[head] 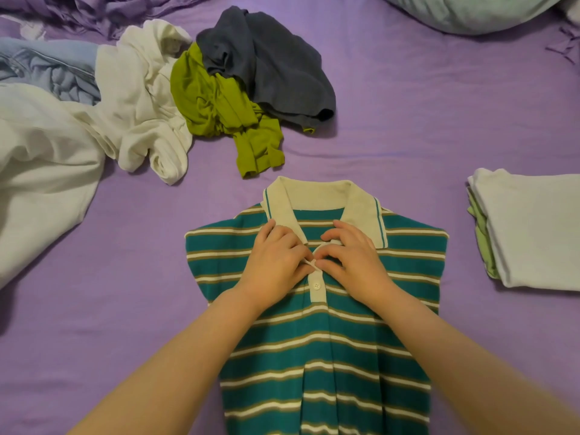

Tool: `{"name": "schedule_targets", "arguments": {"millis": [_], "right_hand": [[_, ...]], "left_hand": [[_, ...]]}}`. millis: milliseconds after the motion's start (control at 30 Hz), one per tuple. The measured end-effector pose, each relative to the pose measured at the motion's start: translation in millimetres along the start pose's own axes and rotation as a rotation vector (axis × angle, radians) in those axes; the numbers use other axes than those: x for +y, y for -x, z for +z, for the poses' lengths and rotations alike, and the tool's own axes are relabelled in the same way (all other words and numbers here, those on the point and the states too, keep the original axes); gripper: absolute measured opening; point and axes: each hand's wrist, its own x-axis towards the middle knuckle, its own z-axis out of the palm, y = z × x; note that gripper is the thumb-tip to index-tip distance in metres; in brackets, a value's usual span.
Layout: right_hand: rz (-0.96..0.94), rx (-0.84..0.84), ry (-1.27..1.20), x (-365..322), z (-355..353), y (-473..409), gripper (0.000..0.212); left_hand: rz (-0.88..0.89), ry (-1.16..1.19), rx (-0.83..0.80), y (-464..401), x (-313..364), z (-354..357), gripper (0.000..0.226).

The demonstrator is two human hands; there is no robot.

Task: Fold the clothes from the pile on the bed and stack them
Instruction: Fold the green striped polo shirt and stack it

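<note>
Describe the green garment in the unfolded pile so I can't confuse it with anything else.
On the purple bed sheet, find the crumpled pile beyond the striped polo. The olive-green garment lies between a white one and a dark grey-blue one, the only bright green there.

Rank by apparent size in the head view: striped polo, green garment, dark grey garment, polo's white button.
1. striped polo, though nearest the camera
2-3. dark grey garment and green garment: alike, not ranked
4. white button

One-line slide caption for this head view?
Both hands, left hand and right hand, pinch the placket of a teal striped polo shirt on the purple bedsheet.
</note>
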Motion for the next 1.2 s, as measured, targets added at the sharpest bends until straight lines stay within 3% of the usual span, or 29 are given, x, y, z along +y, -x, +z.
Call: {"name": "schedule_targets", "arguments": {"millis": [167,400,600,1200], "right_hand": [[0.011,-0.038,-0.094,-1.7,-6.0,0.7,0.021],[-0.04,-0.003,0.075,-4.8,-4.9,4.0,0.025],[-0.005,0.004,0.027,-6.1,-3.4,4.7,0.026],[-0.008,-0.024,0.068,-4.4,-5.2,2.0,0.024]], "left_hand": [[-0.043,0.058,0.015,-3.0,-1.7,-1.3,0.022],[-0.043,0.131,-0.046,-7.0,-4.6,-0.8,0.026],[-0.03,0.041,-0.124,-11.7,-1.5,-0.7,0.033],[0.019,0.121,-0.098,-13.4,-6.9,-2.2,0.021]]}}
